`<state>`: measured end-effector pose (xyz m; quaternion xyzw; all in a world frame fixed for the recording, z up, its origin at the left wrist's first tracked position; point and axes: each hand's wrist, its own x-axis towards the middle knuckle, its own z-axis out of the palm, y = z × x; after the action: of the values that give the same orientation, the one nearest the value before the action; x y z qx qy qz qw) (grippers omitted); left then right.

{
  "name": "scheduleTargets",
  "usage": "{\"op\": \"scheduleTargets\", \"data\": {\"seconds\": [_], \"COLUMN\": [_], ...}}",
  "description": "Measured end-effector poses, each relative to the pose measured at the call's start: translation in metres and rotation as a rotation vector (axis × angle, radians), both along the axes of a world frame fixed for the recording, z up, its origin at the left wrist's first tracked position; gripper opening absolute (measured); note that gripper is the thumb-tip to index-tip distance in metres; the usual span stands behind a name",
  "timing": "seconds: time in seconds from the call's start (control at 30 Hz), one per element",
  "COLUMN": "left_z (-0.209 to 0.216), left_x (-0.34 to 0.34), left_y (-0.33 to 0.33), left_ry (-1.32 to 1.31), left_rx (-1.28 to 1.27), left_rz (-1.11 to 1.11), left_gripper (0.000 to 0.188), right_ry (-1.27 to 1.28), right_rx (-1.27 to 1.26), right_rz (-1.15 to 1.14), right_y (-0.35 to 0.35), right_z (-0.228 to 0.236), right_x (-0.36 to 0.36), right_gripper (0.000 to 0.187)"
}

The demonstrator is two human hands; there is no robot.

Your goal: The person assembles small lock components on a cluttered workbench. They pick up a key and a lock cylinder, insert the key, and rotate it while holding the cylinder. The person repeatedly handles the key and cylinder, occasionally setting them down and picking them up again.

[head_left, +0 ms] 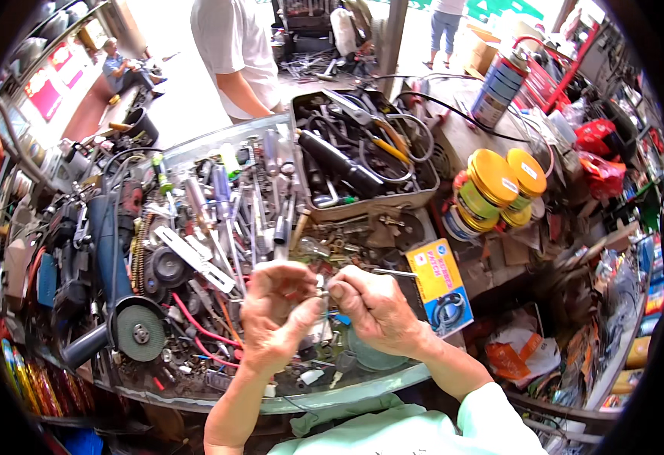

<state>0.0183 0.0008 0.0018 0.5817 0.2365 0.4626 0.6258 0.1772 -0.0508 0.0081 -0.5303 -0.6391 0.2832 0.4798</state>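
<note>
My left hand [280, 311] is raised over the front of the workbench, palm turned up and fingers curled into a cup. Its thumb and fingertips close toward a tiny metallic piece that I cannot identify. From the right, my right hand [377, 309] meets it, thumb and forefinger pinched at the same spot. The fingertips of both hands almost touch and hide most of what they hold. Below them lie small loose parts, among them a white plastic bit [311, 376]. A yellow and blue box [439, 288] lies just right of my right hand.
An angle grinder [112, 258] rests at the left beside heaped screwdrivers [222, 189]. A metal toolbox [415, 199] full of tools stands behind. Yellow-lidded tubs [492, 182] and a spray can [501, 87] are at the right. A person in a white shirt [233, 42] stands across the bench.
</note>
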Motion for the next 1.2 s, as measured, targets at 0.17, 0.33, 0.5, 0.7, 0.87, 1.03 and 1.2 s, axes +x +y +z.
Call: {"op": "scheduleTargets", "data": {"seconds": [0.17, 0.33, 0.5, 0.7, 0.87, 1.03, 1.2], "left_z": [0.013, 0.004, 0.011, 0.009, 0.011, 0.011, 0.013], "left_x": [-0.004, -0.006, -0.006, -0.006, -0.007, -0.010, -0.012], "left_y": [-0.005, -0.004, -0.001, 0.000, 0.007, 0.009, 0.012], "left_ry": [0.094, 0.009, 0.121, 0.146, 0.001, 0.206, 0.012], "left_rx": [-0.282, -0.259, -0.270, -0.199, -0.261, -0.324, -0.246], "left_rz": [0.016, 0.008, -0.019, 0.068, -0.117, -0.021, -0.148], "left_gripper": [0.020, 0.036, 0.032, 0.029, 0.040, 0.030, 0.037], "right_ry": [-0.036, -0.045, -0.064, -0.116, -0.055, -0.196, -0.155], "right_rx": [0.060, 0.094, 0.091, 0.164, 0.124, 0.154, 0.111], "right_rz": [0.018, 0.014, 0.002, 0.002, -0.074, -0.039, -0.081], "right_y": [-0.003, -0.005, -0.004, -0.006, -0.005, -0.010, -0.008], "right_z": [0.000, -0.001, -0.004, -0.007, -0.012, -0.006, -0.007], "right_x": [-0.004, -0.008, -0.009, -0.020, -0.017, -0.024, -0.019], "right_gripper": [0.016, 0.013, 0.013, 0.015, 0.015, 0.009, 0.008]}}
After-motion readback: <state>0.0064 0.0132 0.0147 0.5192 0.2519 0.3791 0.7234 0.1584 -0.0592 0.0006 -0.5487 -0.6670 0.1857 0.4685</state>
